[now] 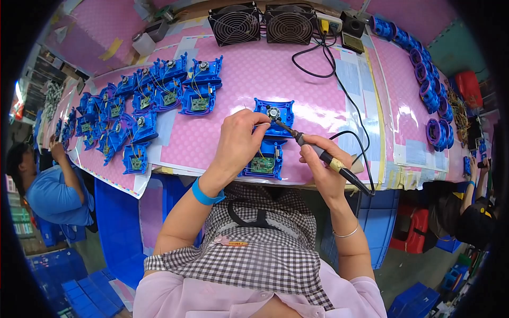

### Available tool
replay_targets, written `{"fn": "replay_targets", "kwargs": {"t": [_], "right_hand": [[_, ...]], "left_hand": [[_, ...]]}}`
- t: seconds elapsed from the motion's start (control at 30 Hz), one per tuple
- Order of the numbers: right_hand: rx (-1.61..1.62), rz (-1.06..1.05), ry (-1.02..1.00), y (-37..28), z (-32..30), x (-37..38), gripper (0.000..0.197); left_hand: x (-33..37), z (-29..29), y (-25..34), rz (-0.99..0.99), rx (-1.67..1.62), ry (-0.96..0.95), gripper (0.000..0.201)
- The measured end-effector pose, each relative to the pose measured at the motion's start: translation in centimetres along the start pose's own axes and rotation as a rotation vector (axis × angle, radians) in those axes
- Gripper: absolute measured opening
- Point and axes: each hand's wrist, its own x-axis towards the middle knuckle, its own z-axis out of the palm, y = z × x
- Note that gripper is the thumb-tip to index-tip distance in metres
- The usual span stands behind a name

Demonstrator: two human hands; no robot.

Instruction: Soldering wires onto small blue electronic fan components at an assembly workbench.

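My right hand (327,168) grips a soldering iron (313,150) by its grey handle. The iron's tip reaches the small round speaker (273,112) in the upper blue plastic housing (285,107). Over that housing's left side, my left hand (241,139) is closed in a pinch on a thin light wire (262,124) close to the tip. Just below lies a second blue housing part holding a green circuit board (262,165). My left wrist and fingers hide part of both housings.
Several blue housings with boards and speakers (199,104) cover the table's left. Two black fans (237,25) stand at the back. A black cord (350,98) loops across the right. Blue ring-shaped parts (427,90) line the far right. Other people (61,185) sit at both sides.
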Motion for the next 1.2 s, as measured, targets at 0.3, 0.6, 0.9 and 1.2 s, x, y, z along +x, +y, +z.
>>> {"fn": "replay_targets", "kwargs": {"t": [0.3, 0.6, 0.9, 1.2], "right_hand": [[0.028, -0.044, 0.044, -0.3, -0.2, -0.2, 0.021], [0.021, -0.17, 0.216, -0.4, -1.1, -0.5, 0.022], [-0.018, -0.11, 0.128, 0.1, -1.2, -0.8, 0.021], [-0.194, -0.181, -0.025, 0.8, -0.9, -1.2, 0.026]], "left_hand": [[0.0, 0.0, 0.2, -0.016, -0.015, 0.001, 0.012], [0.0, 0.1, 0.0, -0.014, -0.022, 0.001, 0.012], [0.0, 0.2, 0.1, -0.006, -0.02, -0.009, 0.012], [-0.3, -1.4, -0.6, -0.013, -0.18, 0.178, 0.013]]}}
